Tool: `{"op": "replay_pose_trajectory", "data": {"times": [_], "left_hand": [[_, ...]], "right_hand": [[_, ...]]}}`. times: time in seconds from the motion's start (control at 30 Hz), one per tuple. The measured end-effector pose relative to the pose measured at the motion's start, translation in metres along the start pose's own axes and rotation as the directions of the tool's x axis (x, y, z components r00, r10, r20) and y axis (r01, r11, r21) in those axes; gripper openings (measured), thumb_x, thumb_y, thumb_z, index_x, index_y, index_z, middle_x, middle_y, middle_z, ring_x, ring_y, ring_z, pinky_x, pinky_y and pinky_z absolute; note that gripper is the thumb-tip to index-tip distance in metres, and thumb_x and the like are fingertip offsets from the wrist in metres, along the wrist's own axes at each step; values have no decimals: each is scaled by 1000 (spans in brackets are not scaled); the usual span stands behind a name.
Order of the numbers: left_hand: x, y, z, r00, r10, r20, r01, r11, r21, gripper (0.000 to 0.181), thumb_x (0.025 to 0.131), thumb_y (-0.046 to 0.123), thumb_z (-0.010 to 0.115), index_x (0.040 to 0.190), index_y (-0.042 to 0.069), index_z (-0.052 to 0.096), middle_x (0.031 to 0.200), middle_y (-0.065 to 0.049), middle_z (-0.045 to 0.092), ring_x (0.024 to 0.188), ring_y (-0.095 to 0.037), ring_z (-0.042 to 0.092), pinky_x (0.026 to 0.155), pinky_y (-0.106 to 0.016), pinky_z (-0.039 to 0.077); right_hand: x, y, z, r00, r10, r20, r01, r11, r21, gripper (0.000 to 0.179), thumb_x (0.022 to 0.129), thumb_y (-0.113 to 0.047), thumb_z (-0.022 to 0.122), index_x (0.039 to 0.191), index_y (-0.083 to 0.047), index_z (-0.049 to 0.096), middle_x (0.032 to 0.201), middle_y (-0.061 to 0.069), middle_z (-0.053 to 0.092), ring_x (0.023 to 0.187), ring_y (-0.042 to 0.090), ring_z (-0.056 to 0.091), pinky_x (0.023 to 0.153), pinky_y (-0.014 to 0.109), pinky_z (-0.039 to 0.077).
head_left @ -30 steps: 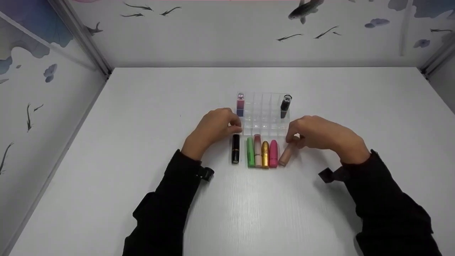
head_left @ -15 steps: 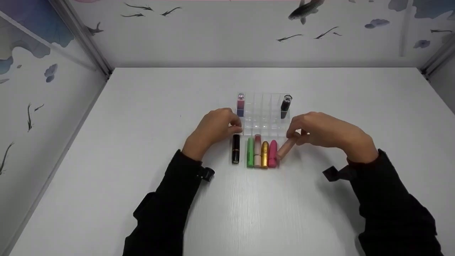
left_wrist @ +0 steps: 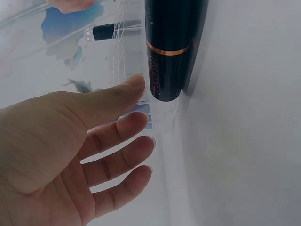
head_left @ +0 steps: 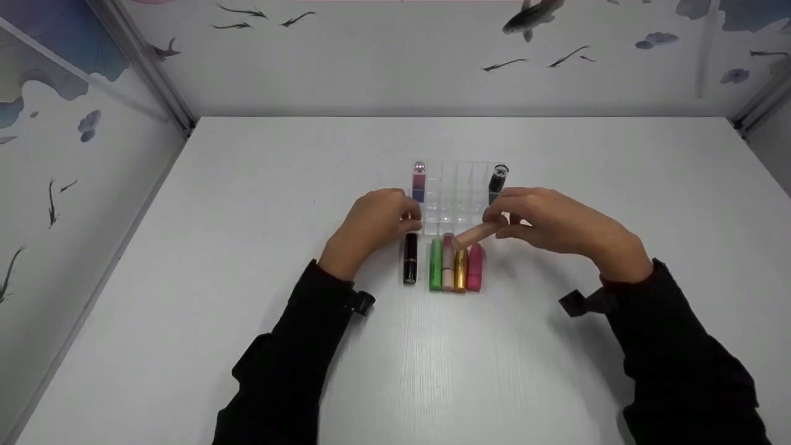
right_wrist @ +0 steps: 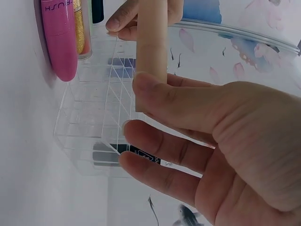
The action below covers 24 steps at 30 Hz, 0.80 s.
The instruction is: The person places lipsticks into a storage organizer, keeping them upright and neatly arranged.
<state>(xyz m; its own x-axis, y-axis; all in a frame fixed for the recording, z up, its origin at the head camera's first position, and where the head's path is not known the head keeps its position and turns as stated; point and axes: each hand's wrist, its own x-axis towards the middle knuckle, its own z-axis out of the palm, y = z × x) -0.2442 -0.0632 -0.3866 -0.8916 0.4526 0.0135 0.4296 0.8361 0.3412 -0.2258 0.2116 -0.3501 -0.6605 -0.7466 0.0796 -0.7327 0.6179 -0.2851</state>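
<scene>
My right hand pinches a beige lipstick tube between thumb and fingers. It hangs tilted above the lipsticks lying in front of the clear compartment organizer. In the right wrist view the thumb presses the beige tube near its end, with two other fingers extended below. My left hand rests at the organizer's front left corner, its fingers loosely extended in the left wrist view. Beside it lies a black lipstick with a gold band. Whether the left fingertips grip the organizer is hard to see.
Green, pale pink, gold and bright pink lipsticks lie side by side on the white table. The organizer holds a pink-and-blue lipstick at back left and a black one at back right.
My right hand has lifted the beige lipstick tube off the table and moved it up and left, turning it nearer to level. My left hand has stayed in place.
</scene>
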Motion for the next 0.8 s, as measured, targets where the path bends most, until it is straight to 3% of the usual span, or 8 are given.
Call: {"op": "replay_pose_trajectory", "data": {"times": [0.33, 0.53, 0.67, 0.8], "left_hand": [[-8, 11, -13, 999, 6, -39, -4, 998, 66, 26, 86, 32, 69, 106, 16, 72, 96, -1, 69, 85, -13, 61, 74, -30, 50], [-11, 21, -20, 994, 64, -86, -59, 997, 59, 34, 85, 38, 69, 111, 17, 69, 101, -1, 68, 90, -13, 62, 76, -30, 49], [-13, 29, -23, 982, 126, -137, -121, 992, 48, 38, 84, 42, 68, 114, 18, 67, 105, 2, 68, 99, -12, 63, 81, -31, 51], [-14, 32, -22, 962, 182, -204, -174, 983, 56, 40, 84, 45, 67, 114, 18, 65, 105, 3, 68, 97, -12, 64, 79, -30, 51]], "right_hand": [[3, 1, 4, 984, 66, -164, -70, 997, -17, 23, 83, -12, 72, 105, -12, 63, 95, -1, 61, 80, 12, 56, 65, 28, 48], [4, 2, 6, 970, 22, -243, -26, 1000, -15, 24, 83, -8, 71, 106, -9, 61, 97, 2, 61, 78, 14, 57, 65, 30, 50], [6, 1, 8, 960, -16, -279, 8, 1000, -28, 25, 83, -9, 71, 106, -8, 61, 99, 3, 62, 79, 14, 58, 66, 29, 52], [8, -1, 9, 953, -25, -301, 13, 999, -41, 26, 83, -9, 71, 107, -8, 61, 99, 3, 62, 80, 14, 59, 67, 29, 53]]}}
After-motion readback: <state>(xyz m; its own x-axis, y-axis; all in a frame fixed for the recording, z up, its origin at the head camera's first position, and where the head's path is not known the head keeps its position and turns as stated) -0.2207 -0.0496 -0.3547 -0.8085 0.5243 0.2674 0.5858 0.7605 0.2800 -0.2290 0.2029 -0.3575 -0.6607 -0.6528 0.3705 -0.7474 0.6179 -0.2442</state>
